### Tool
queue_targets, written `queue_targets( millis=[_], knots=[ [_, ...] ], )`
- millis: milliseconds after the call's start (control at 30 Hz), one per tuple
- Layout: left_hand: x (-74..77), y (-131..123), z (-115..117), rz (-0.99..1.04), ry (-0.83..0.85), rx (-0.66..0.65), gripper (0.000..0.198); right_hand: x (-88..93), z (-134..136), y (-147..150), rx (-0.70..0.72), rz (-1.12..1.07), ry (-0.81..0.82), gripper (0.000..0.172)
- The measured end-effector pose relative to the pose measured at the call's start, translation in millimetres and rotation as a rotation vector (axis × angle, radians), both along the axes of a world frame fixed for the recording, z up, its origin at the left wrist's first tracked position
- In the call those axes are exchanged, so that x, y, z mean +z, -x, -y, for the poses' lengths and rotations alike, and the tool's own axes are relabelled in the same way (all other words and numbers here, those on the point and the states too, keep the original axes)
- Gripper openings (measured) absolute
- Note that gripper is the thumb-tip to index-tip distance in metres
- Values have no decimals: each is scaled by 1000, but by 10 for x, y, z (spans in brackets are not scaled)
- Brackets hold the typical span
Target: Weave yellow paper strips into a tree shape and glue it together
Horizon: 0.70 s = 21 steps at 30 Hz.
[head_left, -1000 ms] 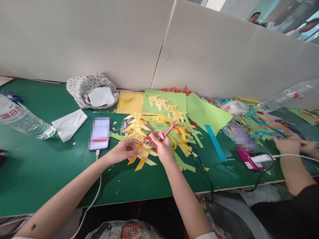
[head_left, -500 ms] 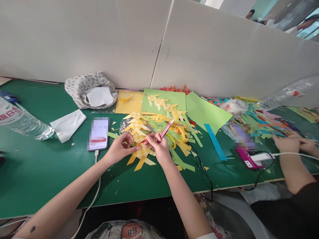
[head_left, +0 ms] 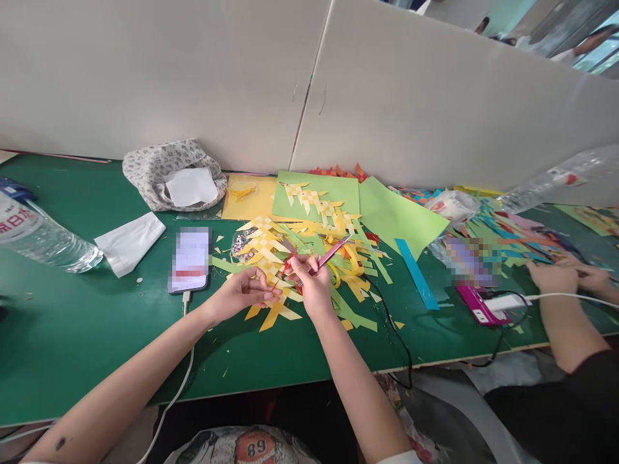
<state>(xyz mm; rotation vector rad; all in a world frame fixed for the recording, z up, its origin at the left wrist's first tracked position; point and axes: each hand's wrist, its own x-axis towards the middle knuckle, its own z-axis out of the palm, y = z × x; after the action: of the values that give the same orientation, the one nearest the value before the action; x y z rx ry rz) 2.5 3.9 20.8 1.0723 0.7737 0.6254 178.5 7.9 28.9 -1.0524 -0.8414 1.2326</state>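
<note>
My left hand pinches one end of a thin red strip between thumb and fingertips. My right hand is closed around a slim pink pen-shaped tool with a pointed metal tip, angled up to the right; its exact kind is unclear. The same hand's fingertips also meet the upper end of the red strip. Just below and behind both hands lies a yellow and pale-yellow woven paper piece with pointed ends. Yellow-handled scissors lie partly hidden among green and yellow paper strips.
Left of my hands lie a phone on a white cable, a tissue and a water bottle. A cloth pouch, green paper and a blue strip lie around. A co-worker's hands are at the right.
My left hand has moved slightly down and right, and the red strip now stretches between both hands. The pink tool in my right hand has tipped lower, pointing farther right.
</note>
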Motion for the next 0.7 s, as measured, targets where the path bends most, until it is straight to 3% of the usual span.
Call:
queue_targets(
  millis=[100,200,300,400,533,700],
  knots=[
    [35,18,3,3,28,-146,16,-15,-5,5,-8,-3,-3,50],
    [72,31,7,12,25,-207,16,-24,-5,15,-10,4,1,50],
    [94,38,13,77,9,-191,19,-4,-1,26,-6,12,2,49],
    [100,52,27,115,-62,-67,25,12,3,28,22,8,-7,49],
    [115,74,50,3,-306,146,30,1,18,22,127,10,10,50],
    [75,82,47,-237,-679,115,39,5,65,33,251,42,56,49]
  ],
)
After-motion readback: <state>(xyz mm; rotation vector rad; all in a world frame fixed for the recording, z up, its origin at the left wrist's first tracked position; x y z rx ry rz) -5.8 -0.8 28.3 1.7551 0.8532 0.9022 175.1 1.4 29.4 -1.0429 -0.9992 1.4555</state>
